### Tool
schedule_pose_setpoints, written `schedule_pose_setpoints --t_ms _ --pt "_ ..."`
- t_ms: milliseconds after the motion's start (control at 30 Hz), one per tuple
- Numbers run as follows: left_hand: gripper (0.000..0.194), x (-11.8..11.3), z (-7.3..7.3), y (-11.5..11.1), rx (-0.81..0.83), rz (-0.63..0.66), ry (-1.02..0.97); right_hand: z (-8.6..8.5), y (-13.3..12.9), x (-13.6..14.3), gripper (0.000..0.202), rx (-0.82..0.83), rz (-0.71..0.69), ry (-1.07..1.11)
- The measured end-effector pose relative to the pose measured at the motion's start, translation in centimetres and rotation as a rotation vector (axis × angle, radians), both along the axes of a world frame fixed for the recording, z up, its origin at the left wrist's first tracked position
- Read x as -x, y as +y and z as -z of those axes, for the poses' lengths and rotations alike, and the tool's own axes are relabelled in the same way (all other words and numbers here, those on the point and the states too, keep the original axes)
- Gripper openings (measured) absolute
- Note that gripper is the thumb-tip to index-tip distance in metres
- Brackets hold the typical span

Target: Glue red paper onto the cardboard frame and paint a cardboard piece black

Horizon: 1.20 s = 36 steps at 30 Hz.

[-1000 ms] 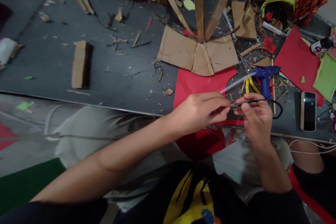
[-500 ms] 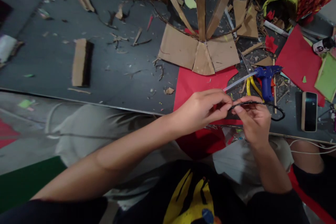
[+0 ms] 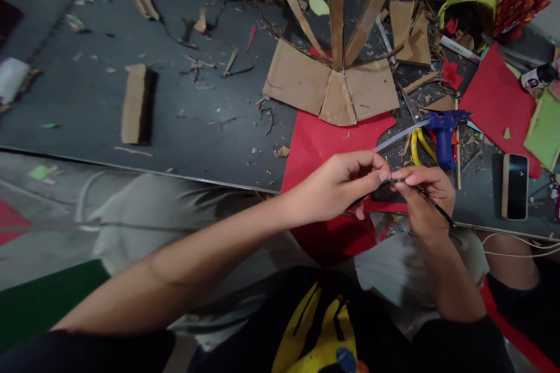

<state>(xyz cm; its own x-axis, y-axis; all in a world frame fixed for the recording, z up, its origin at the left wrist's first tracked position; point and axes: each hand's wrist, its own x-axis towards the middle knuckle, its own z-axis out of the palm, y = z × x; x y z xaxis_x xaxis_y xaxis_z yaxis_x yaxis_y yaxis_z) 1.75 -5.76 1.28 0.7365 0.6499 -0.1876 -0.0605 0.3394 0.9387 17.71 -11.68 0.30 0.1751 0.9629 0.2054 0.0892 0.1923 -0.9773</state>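
A thin black cord (image 3: 433,203) runs between my two hands at the table's front edge. My left hand (image 3: 350,183) pinches it between thumb and forefinger. My right hand (image 3: 426,192) grips it close by, fingertips almost meeting those of the left, and the cord slants down across the right palm. Under and behind the hands lies a red sheet (image 3: 324,145), partly hanging over the edge. A cardboard frame (image 3: 301,78) with upright strips stands on the sheet's far part. Just beyond my right hand is a blue glue gun (image 3: 445,134) with a glue stick in it.
Yellow-handled scissors (image 3: 415,148) lie beside the glue gun. A phone (image 3: 515,186) rests near the front right edge. To the left is a cardboard block (image 3: 133,105), with scraps scattered around. Another red sheet (image 3: 499,105) and a marker (image 3: 459,48) lie at right.
The black cord's loop to the right of my right hand is gone; the cord now lies across that palm. Both hands have shifted slightly, fingers still pinched together.
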Motion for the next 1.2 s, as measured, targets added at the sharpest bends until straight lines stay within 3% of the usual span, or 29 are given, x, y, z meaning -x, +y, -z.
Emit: schedule_pose_setpoints --t_ms 167,367,700,1200 --pt "0.015 -0.32 0.01 0.23 0.075 -0.011 0.027 -0.05 0.01 0.06 0.017 -0.009 -0.022 0.011" --pt "0.021 -0.55 0.24 0.33 -0.058 -0.184 0.018 -0.34 -0.31 0.47 0.015 0.065 0.014 0.017" --pt "0.013 -0.12 0.35 0.37 -0.142 -0.198 0.049 -0.65 -0.34 0.41 0.008 0.18 0.088 0.055" --pt "0.015 0.03 0.23 0.25 -0.404 -0.23 0.15 -0.35 -0.1 0.44 0.009 0.165 0.151 0.0"
